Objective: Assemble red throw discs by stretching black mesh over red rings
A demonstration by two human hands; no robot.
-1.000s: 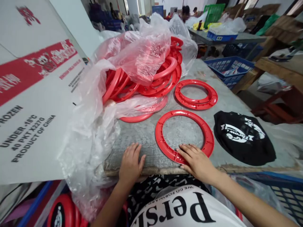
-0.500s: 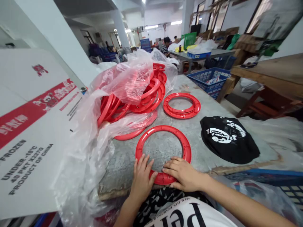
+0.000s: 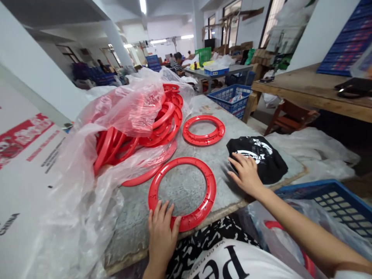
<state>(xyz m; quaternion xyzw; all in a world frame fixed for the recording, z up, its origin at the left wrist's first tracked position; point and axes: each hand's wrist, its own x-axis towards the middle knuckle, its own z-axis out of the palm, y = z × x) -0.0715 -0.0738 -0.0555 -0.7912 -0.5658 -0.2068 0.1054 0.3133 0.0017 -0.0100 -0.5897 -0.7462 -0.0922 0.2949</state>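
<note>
A flat red plastic ring (image 3: 211,182) lies near the front edge of the worktable. My left hand (image 3: 162,224) rests on its lower left rim, fingers outstretched and thumb against the inner edge. To the right, my right hand (image 3: 245,174) is over the left side of a black cloth piece (image 3: 271,161) with white printing, fingers apart; whether they touch the cloth I cannot tell. A second arrangement of red ring parts (image 3: 188,135) lies farther back on the table. Many red rings (image 3: 116,149) are heaped at the left under clear plastic film (image 3: 116,97).
The grey worktable (image 3: 130,217) has a worn front edge. A printed white carton (image 3: 26,174) stands at left. A blue crate (image 3: 334,190) with plastic film sits below right; another blue basket (image 3: 231,97) is beyond. People sit working at the back near a table (image 3: 209,73).
My right hand has left the red ring and moved right to the black cloth. My left hand stays on the ring. The camera view has turned to the right.
</note>
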